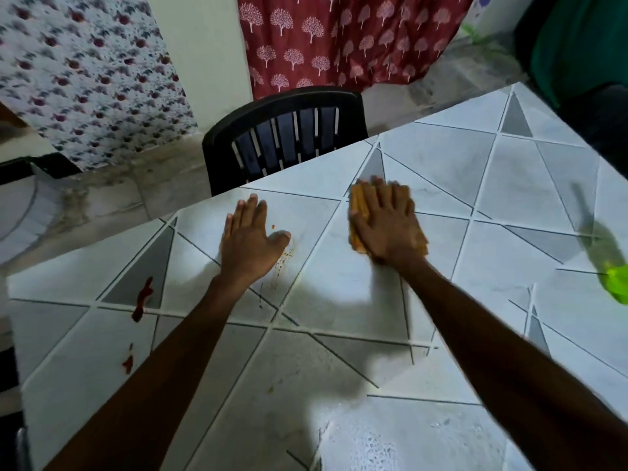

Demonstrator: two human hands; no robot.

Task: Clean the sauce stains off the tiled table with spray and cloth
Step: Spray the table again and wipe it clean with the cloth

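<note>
Droplets (373,447) bead the table's (339,290) near tiles. Straight fingers of the right hand (387,222) press the orange cloth (358,205), which lies under them mid-table. Flat and released, the left hand (253,239) rests with its thumb beside orange specks (284,260). At left lie red stains (144,297); at right, a blurred green spray bottle (608,263).

Bench (339,368) surface, viewed from above. Open tile lay between the left grip (253,237) and the right grip (385,226), both spread flat on the bench, and along the near side beneath the forearms. A blurred green spray bottle (608,263) occupied the right edge. A black chair (285,137) stood just behind the far edge, barring approach there.
</note>
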